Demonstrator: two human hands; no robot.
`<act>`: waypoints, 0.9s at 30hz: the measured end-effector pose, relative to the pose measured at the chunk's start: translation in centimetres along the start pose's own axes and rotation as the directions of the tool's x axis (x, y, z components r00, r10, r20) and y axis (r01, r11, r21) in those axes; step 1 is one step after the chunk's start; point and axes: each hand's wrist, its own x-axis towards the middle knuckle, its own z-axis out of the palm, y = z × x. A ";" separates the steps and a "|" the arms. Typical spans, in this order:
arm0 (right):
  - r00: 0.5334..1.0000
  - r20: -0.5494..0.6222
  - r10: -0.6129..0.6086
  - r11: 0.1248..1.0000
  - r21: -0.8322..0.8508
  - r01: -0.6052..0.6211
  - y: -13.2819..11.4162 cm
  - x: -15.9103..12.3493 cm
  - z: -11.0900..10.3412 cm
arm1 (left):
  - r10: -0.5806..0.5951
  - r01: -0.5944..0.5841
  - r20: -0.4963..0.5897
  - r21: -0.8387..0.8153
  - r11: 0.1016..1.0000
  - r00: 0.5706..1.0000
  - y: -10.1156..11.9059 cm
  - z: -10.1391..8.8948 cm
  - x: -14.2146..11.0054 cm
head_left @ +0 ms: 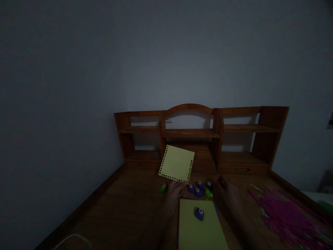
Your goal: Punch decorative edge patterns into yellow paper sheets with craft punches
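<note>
A yellow sheet of paper (pixel 177 163) with small punched holes along three edges is tilted up in front of me. My left hand (pixel 175 191) pinches it at its lower edge. To the right, my right hand (pixel 229 191) is curled and blurred, apart from the sheet. Something small and reddish shows at its fingertips, too dark to make out. Between the hands are several purple craft punches (pixel 198 192) and a green craft punch (pixel 208 193). Another green craft punch (pixel 163 188) lies left of my left hand. One more purple craft punch (pixel 199 213) rests on a yellow paper stack (pixel 201 231).
A wooden desk (pixel 125 208) carries a low shelf unit (pixel 191 133) along the wall. Many thin pink strips (pixel 288 211) lie heaped at the right. A pale cable (pixel 75 235) curves at the lower left. The room is dim.
</note>
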 end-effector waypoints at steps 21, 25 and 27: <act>0.986 0.166 -0.025 0.920 -0.382 0.088 -0.1 -0.5 -0.2 | 0.083 -0.042 -0.259 0.162 0.986 0.962 1.6 0.7 -1.6; 0.974 0.134 -0.182 0.938 -0.272 0.213 -1.0 -0.6 0.5 | 0.052 -0.018 -0.203 0.167 0.986 0.978 1.7 0.8 -1.7; 0.959 0.116 -0.257 0.936 -0.215 0.277 -1.3 -0.8 1.2 | 0.051 -0.017 -0.166 0.196 0.980 0.985 1.7 0.8 -1.7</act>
